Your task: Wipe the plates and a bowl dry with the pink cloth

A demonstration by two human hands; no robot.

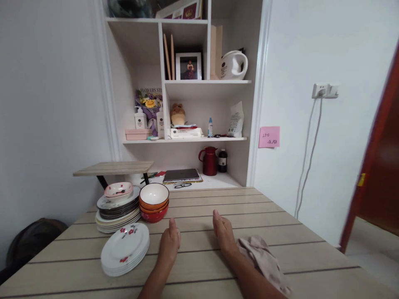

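My left hand (170, 243) is above the wooden table, thumb up and fingers loosely curled, with nothing seen in it. It is nearest to a stack of white plates (124, 249) with red flowers. Across a gap, my right hand (225, 234) faces it, thumb raised and fingers stretched forward, holding nothing. A crumpled beige cloth (262, 259) lies beside and partly behind my right forearm. Behind the flowered plates stands a taller stack of plates (116, 214), topped by a small pink-rimmed bowl (119, 190). Nested orange and red bowls (154, 203) stand to its right.
A small raised wooden stand (115, 167) is at the table's back left. Behind the table (193, 286), a white shelf unit holds a dark red jug (210, 161), a dark bottle (222, 161) and a laptop (181, 175). Glasses (183, 185) lie before the laptop.
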